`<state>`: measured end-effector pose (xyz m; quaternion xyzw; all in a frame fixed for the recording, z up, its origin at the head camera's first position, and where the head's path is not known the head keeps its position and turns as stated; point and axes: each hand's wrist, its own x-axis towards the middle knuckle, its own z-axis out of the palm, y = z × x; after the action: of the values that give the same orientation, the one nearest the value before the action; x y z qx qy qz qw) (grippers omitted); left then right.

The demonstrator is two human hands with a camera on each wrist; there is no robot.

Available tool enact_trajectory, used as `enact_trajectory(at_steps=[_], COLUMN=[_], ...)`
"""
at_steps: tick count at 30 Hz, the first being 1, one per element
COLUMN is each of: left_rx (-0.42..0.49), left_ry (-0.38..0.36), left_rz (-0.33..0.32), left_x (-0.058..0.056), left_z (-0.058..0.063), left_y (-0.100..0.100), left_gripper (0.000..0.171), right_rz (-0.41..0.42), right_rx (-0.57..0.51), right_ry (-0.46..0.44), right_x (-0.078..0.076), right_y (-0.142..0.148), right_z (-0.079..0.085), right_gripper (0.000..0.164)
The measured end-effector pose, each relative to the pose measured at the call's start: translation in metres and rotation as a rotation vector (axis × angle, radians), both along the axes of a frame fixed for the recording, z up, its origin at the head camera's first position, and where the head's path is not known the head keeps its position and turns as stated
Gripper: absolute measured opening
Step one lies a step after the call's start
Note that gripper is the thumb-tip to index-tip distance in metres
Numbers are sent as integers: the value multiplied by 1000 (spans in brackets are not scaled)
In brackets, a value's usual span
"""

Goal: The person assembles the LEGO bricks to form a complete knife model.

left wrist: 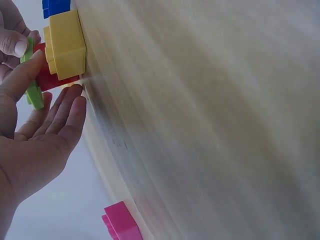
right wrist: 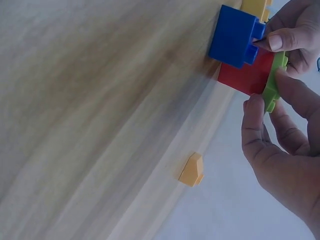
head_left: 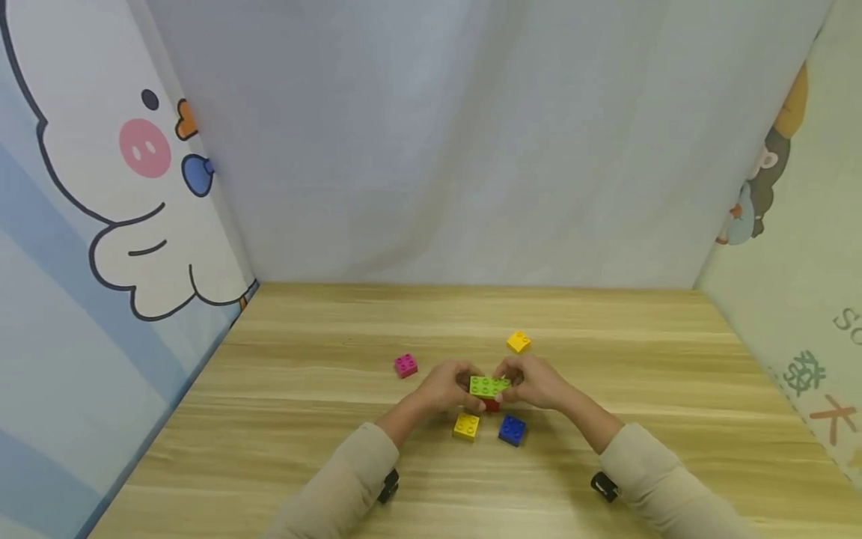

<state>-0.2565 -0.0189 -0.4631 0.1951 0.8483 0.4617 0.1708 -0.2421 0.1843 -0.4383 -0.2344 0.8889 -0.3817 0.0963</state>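
A thin light-green studded brick (head_left: 488,386) lies across the top of a red brick (head_left: 491,405), which stands on the table. My right hand (head_left: 535,382) pinches the right end of the green brick between thumb and fingers. From the other side, my left hand (head_left: 450,385) holds the red brick, its thumb against the near face close to the green edge. Both hands partly cover the pair. Nearest to the hands, a yellow brick (head_left: 466,427) and a blue brick (head_left: 512,430) stand just in front of the red one.
On the wooden table (head_left: 303,389) a pink brick (head_left: 405,365) lies to the left of the hands. Beyond the right hand is a smaller orange-yellow brick (head_left: 518,342) with a sloped side. A pale curtain (head_left: 431,150) hangs behind the table's far edge.
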Motion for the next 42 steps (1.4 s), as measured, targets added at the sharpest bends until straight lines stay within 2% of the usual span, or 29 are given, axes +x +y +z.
enact_trajectory(at_steps=[5,18,28,42], left_rx=[19,117,100,68], left_ry=[-17,-14,3,28], left_rz=[21,55,99,94], left_x=[3,1,2,0], left_z=[0,3,0,1], left_y=[-6,-13,-8,-8], left_gripper=[45,41,32,32], right_rz=[-1,-17,-31,-16], right_rx=[-11,-38,-57,-70], right_ry=[-19,-31,-45,6], right_x=[1,1,0,9], right_y=[-1,-1,-1,-2], right_z=[-2,1,-3,-4], right_gripper=[28,26,27,32])
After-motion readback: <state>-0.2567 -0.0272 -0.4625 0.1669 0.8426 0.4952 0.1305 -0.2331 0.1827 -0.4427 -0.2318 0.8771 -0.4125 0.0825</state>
